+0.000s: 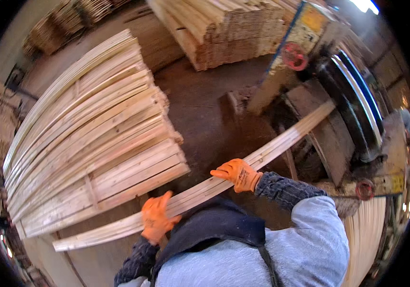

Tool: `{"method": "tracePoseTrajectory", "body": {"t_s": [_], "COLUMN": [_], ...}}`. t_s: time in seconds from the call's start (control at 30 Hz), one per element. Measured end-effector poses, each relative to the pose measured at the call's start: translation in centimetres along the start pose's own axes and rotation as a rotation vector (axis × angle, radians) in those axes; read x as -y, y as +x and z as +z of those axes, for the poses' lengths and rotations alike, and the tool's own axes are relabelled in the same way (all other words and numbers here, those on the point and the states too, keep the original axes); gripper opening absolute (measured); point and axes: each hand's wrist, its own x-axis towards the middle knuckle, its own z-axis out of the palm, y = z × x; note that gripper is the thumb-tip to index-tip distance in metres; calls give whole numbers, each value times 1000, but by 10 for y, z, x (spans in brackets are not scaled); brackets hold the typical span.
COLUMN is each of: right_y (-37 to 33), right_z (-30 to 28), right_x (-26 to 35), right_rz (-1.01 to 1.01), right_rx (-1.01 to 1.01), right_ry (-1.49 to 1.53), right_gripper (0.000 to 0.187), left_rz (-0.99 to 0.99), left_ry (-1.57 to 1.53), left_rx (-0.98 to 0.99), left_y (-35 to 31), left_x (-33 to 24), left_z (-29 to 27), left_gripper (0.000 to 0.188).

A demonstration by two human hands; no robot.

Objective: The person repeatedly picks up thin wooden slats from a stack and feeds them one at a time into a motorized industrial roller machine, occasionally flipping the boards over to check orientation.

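One long pale plank (243, 170) — gloved grip.

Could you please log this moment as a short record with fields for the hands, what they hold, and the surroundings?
Left hand: orange glove, gripping the plank near its close end
Right hand: orange glove, on the plank's upper edge
Plank: long, pale, running from lower left up to the saw
Stack: cut boards, left of the plank
Far pile: more timber, top centre
Floor: dark, dusty

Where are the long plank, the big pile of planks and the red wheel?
plank (281, 143): head view, bare stretch right of the hands.
pile (95, 138): head view, top boards.
red wheel (294, 56): head view, its middle.
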Motion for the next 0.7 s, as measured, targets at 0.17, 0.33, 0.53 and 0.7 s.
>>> {"method": "tracePoseTrajectory", "body": {"t_s": [0.17, 0.33, 0.53, 0.7], "right_y": [-19, -87, -118, -134], "right_z": [14, -9, -16, -5], "right_x": [-50, -88, -138, -190], "right_rz": [5, 248, 470, 537], "right_rx": [-330, -24, 57, 34], "right_ry": [-83, -154, -297, -400], "right_gripper": [79, 66, 55, 21], "left_rz": [55, 52, -119, -123], "left_ry": [314, 298, 371, 357], "left_rx": [-123, -257, 115, 219], "left_y": [-66, -133, -123, -88], "left_x": [94, 134, 174, 192], "left_z": [-56, -64, -9, 53], "left_gripper": [92, 58, 61, 65]}}
